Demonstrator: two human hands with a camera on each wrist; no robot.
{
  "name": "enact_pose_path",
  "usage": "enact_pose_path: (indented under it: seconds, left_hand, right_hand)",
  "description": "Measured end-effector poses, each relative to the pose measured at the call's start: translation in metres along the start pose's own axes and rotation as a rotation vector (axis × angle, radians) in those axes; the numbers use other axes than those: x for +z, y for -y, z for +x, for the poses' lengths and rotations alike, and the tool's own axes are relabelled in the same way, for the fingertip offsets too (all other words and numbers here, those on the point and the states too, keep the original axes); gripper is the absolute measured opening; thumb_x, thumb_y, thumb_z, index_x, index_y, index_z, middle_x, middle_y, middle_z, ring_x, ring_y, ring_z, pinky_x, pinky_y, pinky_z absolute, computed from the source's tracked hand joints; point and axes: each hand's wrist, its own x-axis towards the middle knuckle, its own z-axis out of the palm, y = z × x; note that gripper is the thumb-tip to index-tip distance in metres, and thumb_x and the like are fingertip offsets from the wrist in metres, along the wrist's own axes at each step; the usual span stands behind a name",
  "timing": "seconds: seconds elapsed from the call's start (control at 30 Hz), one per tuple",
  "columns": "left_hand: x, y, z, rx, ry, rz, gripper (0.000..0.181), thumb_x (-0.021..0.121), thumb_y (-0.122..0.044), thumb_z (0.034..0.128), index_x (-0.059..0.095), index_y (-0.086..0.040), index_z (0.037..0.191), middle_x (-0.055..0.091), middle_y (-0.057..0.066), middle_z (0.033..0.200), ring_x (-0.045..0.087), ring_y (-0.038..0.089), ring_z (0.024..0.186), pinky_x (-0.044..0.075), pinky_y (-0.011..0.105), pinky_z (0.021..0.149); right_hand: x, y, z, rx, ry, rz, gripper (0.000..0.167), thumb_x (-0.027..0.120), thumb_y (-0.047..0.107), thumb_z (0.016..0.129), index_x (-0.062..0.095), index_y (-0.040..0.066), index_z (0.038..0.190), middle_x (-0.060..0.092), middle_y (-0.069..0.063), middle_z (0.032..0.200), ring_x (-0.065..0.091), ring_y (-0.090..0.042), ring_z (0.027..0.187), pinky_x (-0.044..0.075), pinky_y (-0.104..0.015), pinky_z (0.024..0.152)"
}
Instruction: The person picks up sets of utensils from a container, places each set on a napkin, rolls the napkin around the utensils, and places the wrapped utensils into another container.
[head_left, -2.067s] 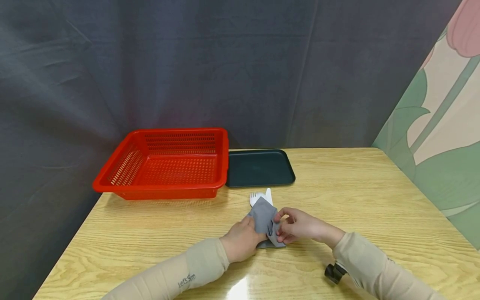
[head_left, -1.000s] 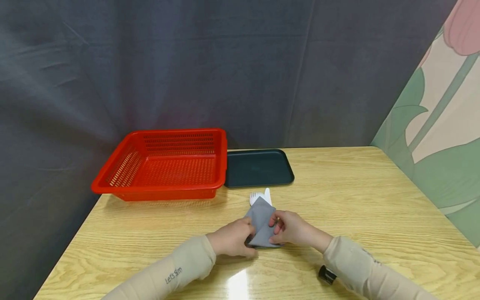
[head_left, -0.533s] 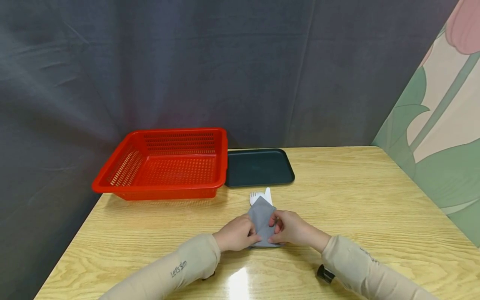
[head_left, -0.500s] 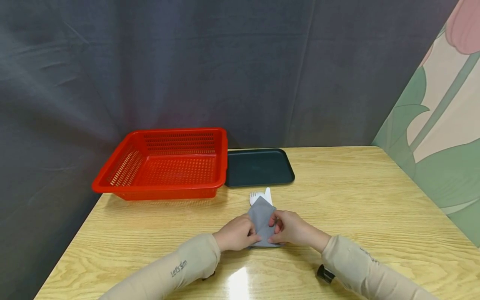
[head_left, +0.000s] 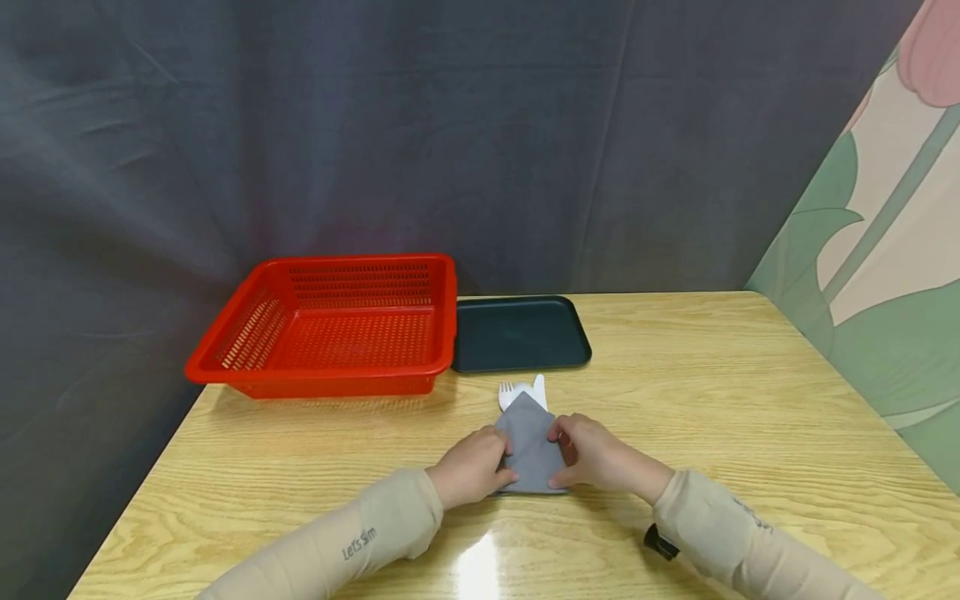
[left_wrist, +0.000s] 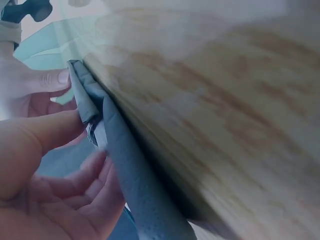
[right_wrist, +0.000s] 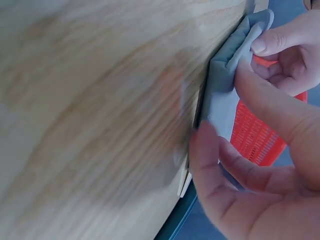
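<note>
A grey cloth napkin (head_left: 531, 446) lies folded on the table, its pointed top corner over white cutlery. A fork (head_left: 506, 395) and a knife (head_left: 539, 389) stick out at the far end; a rounded white piece shows between them. My left hand (head_left: 471, 468) holds the napkin's left edge, thumb at the near corner. At the right edge, my right hand (head_left: 596, 454) holds the cloth between thumb and fingers. In the right wrist view the napkin (right_wrist: 222, 100) appears as a thick layered fold, with the right thumb on its near end. The cutlery handles are hidden inside.
A red perforated basket (head_left: 330, 386) stands at the back left. Beside it lies a dark rectangular tray (head_left: 521, 333). A dark curtain (head_left: 420, 142) hangs behind the wooden table (head_left: 697, 392), and a flower-patterned panel (head_left: 892, 250) borders the right.
The napkin's right flap, raised and bunched in the right hand earlier, now lies flat across the front. The left hand shifted off the cloth's middle to its left edge.
</note>
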Motion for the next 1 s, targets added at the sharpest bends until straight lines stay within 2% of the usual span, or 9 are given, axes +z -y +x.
enact_pose_path:
  seconds: [0.1, 0.23, 0.37, 0.5, 0.57, 0.67, 0.77, 0.83, 1.0]
  left_hand:
    - [0.0017, -0.0034, -0.0010, -0.015, -0.012, 0.091, 0.029, 0.069, -0.026, 0.0836, 0.061, -0.003, 0.097, 0.056, 0.005, 0.089, 0.053, 0.013, 0.076, 0.046, 0.023, 0.070]
    - [0.0031, -0.0062, -0.0020, 0.004, -0.019, 0.204, 0.031, 0.067, -0.029, 0.0850, 0.064, -0.002, 0.099, 0.058, 0.008, 0.100, 0.057, 0.018, 0.082, 0.049, 0.026, 0.075]
    - [0.0034, -0.0071, -0.0032, 0.013, -0.004, 0.249, 0.033, 0.066, -0.030, 0.0864, 0.064, -0.002, 0.103, 0.061, 0.008, 0.104, 0.058, 0.019, 0.085, 0.049, 0.026, 0.078]
    - [0.0027, -0.0066, -0.0041, 0.017, 0.008, 0.241, 0.036, 0.064, -0.030, 0.0876, 0.062, 0.000, 0.108, 0.061, 0.008, 0.107, 0.058, 0.019, 0.089, 0.049, 0.027, 0.080]
    - [0.0027, -0.0054, -0.0041, 0.011, 0.007, 0.205, 0.035, 0.063, -0.030, 0.0881, 0.061, -0.001, 0.107, 0.061, 0.007, 0.103, 0.057, 0.018, 0.087, 0.048, 0.027, 0.078]
    - [0.0023, -0.0039, -0.0037, -0.001, 0.008, 0.139, 0.029, 0.062, -0.032, 0.0889, 0.059, -0.005, 0.098, 0.059, 0.003, 0.091, 0.054, 0.016, 0.080, 0.047, 0.026, 0.071]
    - [0.0027, -0.0031, -0.0027, -0.002, 0.023, 0.111, 0.025, 0.060, -0.034, 0.0901, 0.059, -0.010, 0.084, 0.055, -0.002, 0.079, 0.050, 0.013, 0.074, 0.043, 0.025, 0.068]
    - [0.0032, -0.0033, -0.0023, 0.012, 0.028, 0.128, 0.027, 0.058, -0.035, 0.0906, 0.063, -0.012, 0.077, 0.056, -0.003, 0.077, 0.053, 0.013, 0.077, 0.044, 0.026, 0.074]
    - [0.0045, -0.0049, -0.0021, 0.041, 0.018, 0.184, 0.025, 0.060, -0.029, 0.0896, 0.069, -0.013, 0.072, 0.067, 0.000, 0.085, 0.059, 0.017, 0.102, 0.043, 0.032, 0.095]
  right_hand:
    - [-0.0002, 0.0000, -0.0012, -0.005, -0.017, -0.025, 0.053, 0.085, 0.020, 0.065, 0.058, -0.002, 0.106, 0.057, -0.009, 0.096, 0.049, -0.011, 0.075, 0.042, -0.021, 0.065]
    - [-0.0007, 0.0003, -0.0024, -0.024, -0.020, -0.061, 0.063, 0.084, 0.022, 0.066, 0.056, -0.006, 0.115, 0.058, -0.012, 0.104, 0.054, -0.015, 0.081, 0.046, -0.024, 0.070]
    - [-0.0004, 0.0005, -0.0031, -0.010, -0.015, -0.092, 0.069, 0.083, 0.023, 0.067, 0.054, -0.008, 0.122, 0.059, -0.014, 0.112, 0.058, -0.021, 0.089, 0.049, -0.032, 0.076]
    - [0.0004, -0.0002, -0.0038, -0.002, -0.004, -0.096, 0.072, 0.082, 0.023, 0.069, 0.051, -0.009, 0.126, 0.057, -0.018, 0.121, 0.059, -0.028, 0.101, 0.050, -0.040, 0.084]
    - [0.0007, -0.0007, -0.0045, -0.006, 0.000, -0.089, 0.071, 0.081, 0.022, 0.070, 0.051, -0.009, 0.127, 0.056, -0.019, 0.123, 0.058, -0.031, 0.104, 0.050, -0.042, 0.086]
    - [0.0013, -0.0015, -0.0051, -0.014, -0.002, -0.072, 0.071, 0.081, 0.022, 0.070, 0.051, -0.009, 0.127, 0.055, -0.020, 0.124, 0.058, -0.031, 0.105, 0.050, -0.042, 0.086]
    - [0.0020, -0.0023, -0.0057, -0.030, -0.007, -0.064, 0.071, 0.081, 0.022, 0.071, 0.050, -0.009, 0.127, 0.055, -0.020, 0.124, 0.059, -0.031, 0.104, 0.050, -0.040, 0.085]
    - [0.0027, -0.0031, -0.0060, -0.038, -0.015, -0.059, 0.072, 0.081, 0.022, 0.071, 0.049, -0.010, 0.127, 0.055, -0.020, 0.124, 0.059, -0.030, 0.102, 0.051, -0.039, 0.084]
    - [0.0049, -0.0041, -0.0070, -0.005, -0.056, -0.046, 0.076, 0.083, 0.024, 0.068, 0.049, -0.012, 0.125, 0.059, -0.017, 0.115, 0.059, -0.027, 0.098, 0.050, -0.038, 0.083]
